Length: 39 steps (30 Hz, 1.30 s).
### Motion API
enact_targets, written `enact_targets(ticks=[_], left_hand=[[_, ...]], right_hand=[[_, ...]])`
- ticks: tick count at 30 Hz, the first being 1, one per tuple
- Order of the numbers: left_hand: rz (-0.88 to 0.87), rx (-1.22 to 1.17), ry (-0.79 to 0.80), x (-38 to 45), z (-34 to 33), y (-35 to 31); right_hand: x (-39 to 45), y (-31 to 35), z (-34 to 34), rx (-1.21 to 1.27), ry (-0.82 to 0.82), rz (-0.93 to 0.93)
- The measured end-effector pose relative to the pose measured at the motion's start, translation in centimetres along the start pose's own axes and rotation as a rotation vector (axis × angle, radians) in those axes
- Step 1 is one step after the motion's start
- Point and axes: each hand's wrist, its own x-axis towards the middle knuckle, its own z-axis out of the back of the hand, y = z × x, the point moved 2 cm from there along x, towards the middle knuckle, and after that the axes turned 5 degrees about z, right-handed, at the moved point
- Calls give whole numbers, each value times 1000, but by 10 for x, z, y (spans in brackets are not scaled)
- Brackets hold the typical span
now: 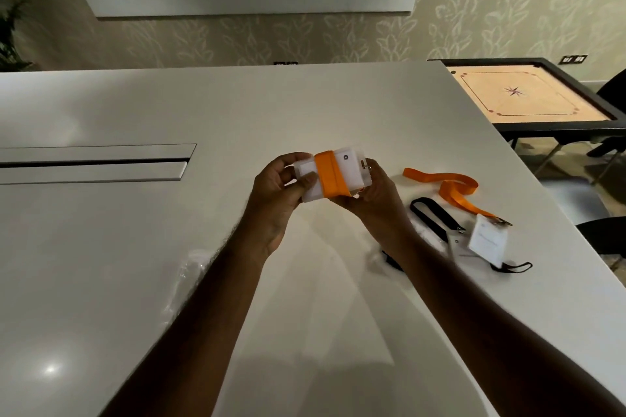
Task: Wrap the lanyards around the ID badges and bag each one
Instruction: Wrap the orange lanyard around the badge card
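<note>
Both my hands hold a white ID badge point(350, 167) above the white table point(169, 247). An orange lanyard point(329, 176) is wound around its middle. My left hand point(281, 196) grips the badge's left end, thumb on top. My right hand point(376, 196) holds the right end near the metal clip. To the right on the table lie a loose orange lanyard point(454, 188), a black lanyard point(435, 222) and another white badge point(486, 242). Clear plastic bags point(193, 269) lie left of my left forearm, hard to make out.
A recessed metal cable slot point(98, 162) runs along the table's left side. Beyond the table's right edge stands a carrom board point(528, 98) on a dark frame, with dark chairs point(606, 240) near it. A patterned wall is behind.
</note>
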Motion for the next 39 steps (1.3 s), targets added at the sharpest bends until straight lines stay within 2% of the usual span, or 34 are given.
enact_targets(ticks=[4, 9, 14, 18, 23, 31, 39], left_hand=[[-19, 37, -45, 2, 1, 4], [-65, 107, -149, 5, 8, 9], [-179, 407, -235, 6, 11, 16], [-279, 555, -183, 0, 7, 22], [-269, 549, -67, -6, 0, 27], [-193, 531, 74, -13, -4, 36], [-127, 505, 111, -13, 0, 37]], right_hand=[[-10, -4, -4, 13, -3, -47], [-28, 7, -9, 92, 101, -115], [-47, 20, -11, 63, 134, -92], [-46, 27, -6, 57, 88, -32], [-26, 36, 4, 44, -4, -9], [4, 30, 18, -92, 110, -30], [9, 18, 17, 35, 140, -106]])
